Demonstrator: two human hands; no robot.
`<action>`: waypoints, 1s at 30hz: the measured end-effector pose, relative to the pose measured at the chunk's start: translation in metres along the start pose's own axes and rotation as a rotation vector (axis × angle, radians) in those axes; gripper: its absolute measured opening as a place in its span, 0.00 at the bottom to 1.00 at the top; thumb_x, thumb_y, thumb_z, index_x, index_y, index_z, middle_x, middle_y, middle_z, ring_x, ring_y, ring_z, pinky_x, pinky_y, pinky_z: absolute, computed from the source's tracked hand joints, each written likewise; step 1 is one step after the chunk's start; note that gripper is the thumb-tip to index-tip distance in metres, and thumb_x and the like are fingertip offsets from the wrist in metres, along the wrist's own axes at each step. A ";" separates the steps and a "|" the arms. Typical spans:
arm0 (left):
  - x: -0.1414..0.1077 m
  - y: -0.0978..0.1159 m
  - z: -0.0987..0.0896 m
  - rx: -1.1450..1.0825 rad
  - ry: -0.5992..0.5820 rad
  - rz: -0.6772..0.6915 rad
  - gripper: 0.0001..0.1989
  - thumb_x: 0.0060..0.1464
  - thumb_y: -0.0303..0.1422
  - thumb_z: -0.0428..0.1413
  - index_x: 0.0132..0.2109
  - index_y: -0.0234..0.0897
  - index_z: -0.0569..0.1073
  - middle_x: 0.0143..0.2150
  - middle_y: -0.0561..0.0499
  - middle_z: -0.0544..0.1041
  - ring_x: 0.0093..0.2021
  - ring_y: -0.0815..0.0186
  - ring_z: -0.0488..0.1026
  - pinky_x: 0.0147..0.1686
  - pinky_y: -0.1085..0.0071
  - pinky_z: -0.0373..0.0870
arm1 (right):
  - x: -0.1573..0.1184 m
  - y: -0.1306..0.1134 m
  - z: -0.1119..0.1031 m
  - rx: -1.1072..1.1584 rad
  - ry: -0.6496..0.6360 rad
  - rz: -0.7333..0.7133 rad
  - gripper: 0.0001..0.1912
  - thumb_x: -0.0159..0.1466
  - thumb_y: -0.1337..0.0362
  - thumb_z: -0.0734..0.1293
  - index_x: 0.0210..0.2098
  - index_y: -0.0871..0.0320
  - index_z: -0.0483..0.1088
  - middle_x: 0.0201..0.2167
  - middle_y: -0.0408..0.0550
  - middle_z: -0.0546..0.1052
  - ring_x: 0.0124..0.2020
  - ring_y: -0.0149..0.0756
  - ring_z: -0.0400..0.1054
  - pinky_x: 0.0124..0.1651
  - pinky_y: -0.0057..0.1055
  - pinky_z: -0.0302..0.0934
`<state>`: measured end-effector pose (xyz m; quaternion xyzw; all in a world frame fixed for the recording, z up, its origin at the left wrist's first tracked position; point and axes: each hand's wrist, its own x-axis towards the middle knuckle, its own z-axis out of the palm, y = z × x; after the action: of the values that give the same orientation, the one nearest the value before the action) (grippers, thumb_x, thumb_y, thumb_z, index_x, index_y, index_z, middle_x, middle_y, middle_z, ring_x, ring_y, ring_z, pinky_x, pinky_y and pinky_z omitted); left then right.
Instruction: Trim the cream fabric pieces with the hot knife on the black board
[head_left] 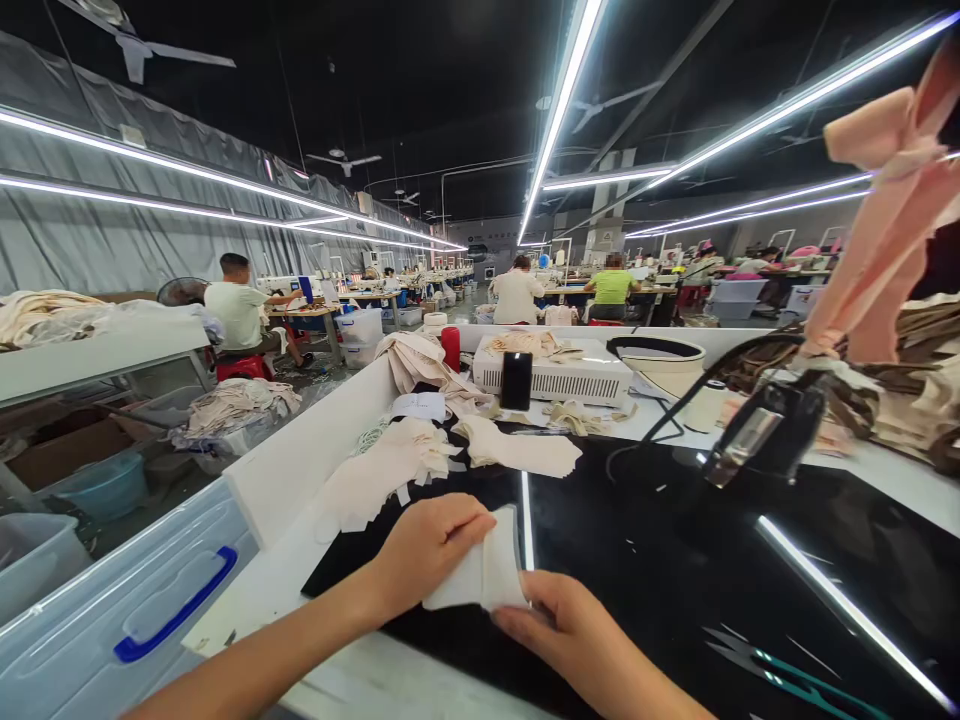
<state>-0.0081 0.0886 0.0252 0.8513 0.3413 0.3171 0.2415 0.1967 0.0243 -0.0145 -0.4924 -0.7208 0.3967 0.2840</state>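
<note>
We have a white worktop (420, 680) in front of us, with a glossy black sheet (630, 560) across its middle. A white box with a vented front (555, 378) stands at the back, and pale cut cloth (390, 460) lies beyond the left hand. Our 2 hands meet above the sheet: the left hand (427, 555) and the right hand (574, 625) have their fingers nearly closed, pinching 1 small white cloth piece (502, 565) between them. We judge the step to be lining up or folding it; any move from here calls for an even grip and flat edges. Its crease points away from us, between the hands; its long axis seems to run crosswise, though the left hand hides part. Smallest, the green-handled snips (787, 668) lie to the right, apart from both hands.
</note>
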 end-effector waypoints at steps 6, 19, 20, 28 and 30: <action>-0.013 -0.005 0.008 0.319 -0.208 0.416 0.21 0.72 0.50 0.49 0.48 0.43 0.81 0.39 0.46 0.82 0.39 0.60 0.75 0.39 0.66 0.65 | 0.004 0.029 -0.027 -0.418 0.232 -0.084 0.17 0.73 0.67 0.57 0.48 0.52 0.78 0.42 0.47 0.81 0.44 0.40 0.76 0.49 0.33 0.67; -0.031 -0.018 0.046 0.449 -0.180 0.618 0.15 0.72 0.42 0.54 0.57 0.40 0.75 0.52 0.48 0.80 0.49 0.58 0.76 0.50 0.62 0.72 | -0.004 0.062 -0.041 -1.003 0.395 -0.204 0.36 0.57 0.88 0.54 0.59 0.62 0.73 0.57 0.60 0.79 0.56 0.57 0.75 0.48 0.53 0.76; -0.031 -0.018 0.046 0.441 -0.192 0.611 0.15 0.72 0.41 0.54 0.58 0.40 0.74 0.52 0.48 0.80 0.49 0.58 0.75 0.50 0.62 0.72 | -0.006 0.062 -0.040 -1.020 0.402 -0.232 0.38 0.56 0.88 0.55 0.60 0.62 0.72 0.58 0.59 0.79 0.58 0.56 0.74 0.50 0.53 0.76; -0.030 -0.016 0.047 0.410 -0.240 0.581 0.14 0.70 0.41 0.56 0.57 0.41 0.76 0.48 0.46 0.78 0.48 0.57 0.76 0.58 0.56 0.71 | -0.024 0.052 -0.032 -1.088 0.413 -0.390 0.31 0.55 0.87 0.58 0.48 0.56 0.78 0.47 0.50 0.84 0.45 0.45 0.81 0.43 0.40 0.78; -0.031 -0.015 0.047 0.402 -0.255 0.575 0.14 0.70 0.41 0.56 0.56 0.42 0.77 0.49 0.46 0.78 0.49 0.57 0.77 0.63 0.52 0.68 | -0.032 0.046 -0.036 -1.100 0.438 -0.427 0.31 0.54 0.87 0.57 0.48 0.58 0.77 0.47 0.51 0.84 0.44 0.45 0.81 0.42 0.41 0.78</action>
<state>0.0008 0.0668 -0.0279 0.9754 0.1110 0.1901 0.0111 0.2588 0.0145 -0.0358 -0.4815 -0.8270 -0.2075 0.2030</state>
